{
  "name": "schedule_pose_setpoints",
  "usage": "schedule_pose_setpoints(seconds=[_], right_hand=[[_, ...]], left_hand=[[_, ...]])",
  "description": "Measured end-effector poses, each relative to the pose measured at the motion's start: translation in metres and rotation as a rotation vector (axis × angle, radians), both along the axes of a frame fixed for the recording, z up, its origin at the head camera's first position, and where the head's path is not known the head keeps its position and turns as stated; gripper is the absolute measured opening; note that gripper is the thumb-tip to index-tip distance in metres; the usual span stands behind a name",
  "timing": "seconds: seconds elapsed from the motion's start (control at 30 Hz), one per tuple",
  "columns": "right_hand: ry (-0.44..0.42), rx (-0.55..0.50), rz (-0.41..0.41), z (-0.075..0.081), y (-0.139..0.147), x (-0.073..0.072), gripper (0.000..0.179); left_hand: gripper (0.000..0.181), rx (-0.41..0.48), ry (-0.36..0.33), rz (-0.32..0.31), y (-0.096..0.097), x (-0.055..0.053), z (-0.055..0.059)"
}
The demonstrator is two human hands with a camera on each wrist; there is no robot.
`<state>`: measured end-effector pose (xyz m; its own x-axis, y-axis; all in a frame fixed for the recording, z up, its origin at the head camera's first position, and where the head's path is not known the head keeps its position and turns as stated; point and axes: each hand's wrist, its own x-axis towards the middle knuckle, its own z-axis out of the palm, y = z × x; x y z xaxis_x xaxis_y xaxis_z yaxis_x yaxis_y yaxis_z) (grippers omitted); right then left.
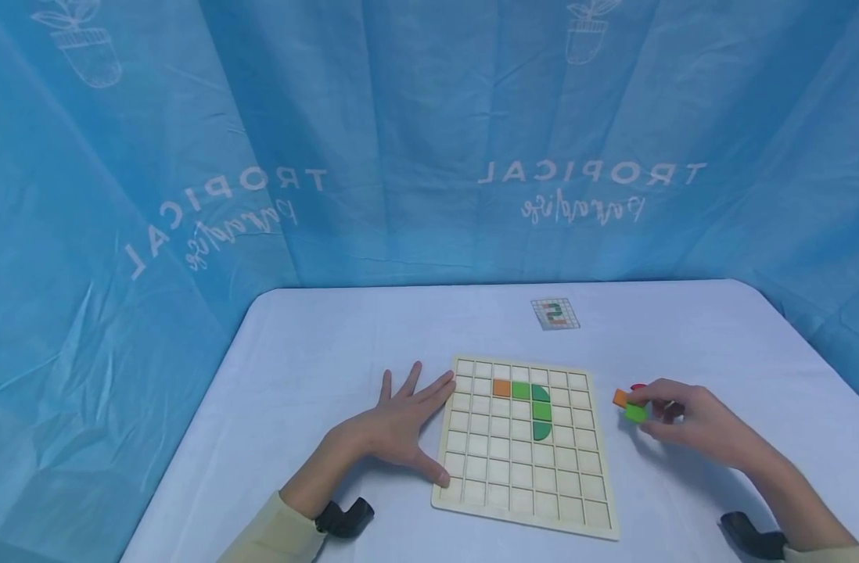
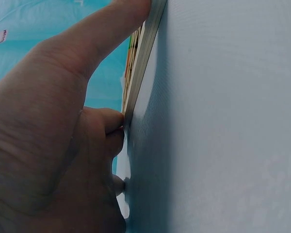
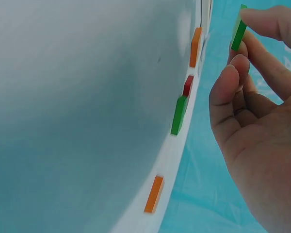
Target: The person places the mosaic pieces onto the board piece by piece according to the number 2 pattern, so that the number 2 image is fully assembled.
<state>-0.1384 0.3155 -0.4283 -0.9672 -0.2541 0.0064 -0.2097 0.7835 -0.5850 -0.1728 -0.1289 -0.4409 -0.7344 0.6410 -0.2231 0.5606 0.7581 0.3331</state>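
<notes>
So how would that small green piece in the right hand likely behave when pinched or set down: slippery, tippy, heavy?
The green piece looks like a thin, flat-sided tile, so it is probably stiff and light; the right hand holds it with fingertips alone. Its flat faces should lie steady, not roll. The smooth painted look suggests it could slip from a loose pinch.

1. Blue backdrop curtain [image 1: 429, 141]: "TROPICAL" in white capitals, mirror-reversed, printed at two places.
2. Beneath each: a script word, apparently "paradise", also reversed.
3. Small card [image 1: 555, 313]: print too small to read.
</notes>
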Motion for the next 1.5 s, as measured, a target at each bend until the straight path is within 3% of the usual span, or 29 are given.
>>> schedule_pose_setpoints(seconds=[0.27, 0.5, 0.97, 1.5], right_hand=[[0.014, -0.022, 0.049, 0.004, -0.018, -0.004, 0.033], [-0.036, 0.016, 0.057, 0.005, -0.03, -0.009, 0.034], [-0.069, -0.04, 0.117, 0.005, -0.053, -0.017, 0.032], [-0.039, -0.053, 0.186, 0.003, -0.082, -0.021, 0.034]], left_hand=[[0.132, 0.004, 0.004, 0.001, 0.0, 0.0, 0.0], [0.131, 0.002, -0.007, -0.001, 0.001, 0.0, 0.0], [0.131, 0.003, 0.0, 0.001, 0.001, 0.001, 0.001], [0.132, 0.0, 0.003, -0.001, 0.0, 0.0, 0.0]])
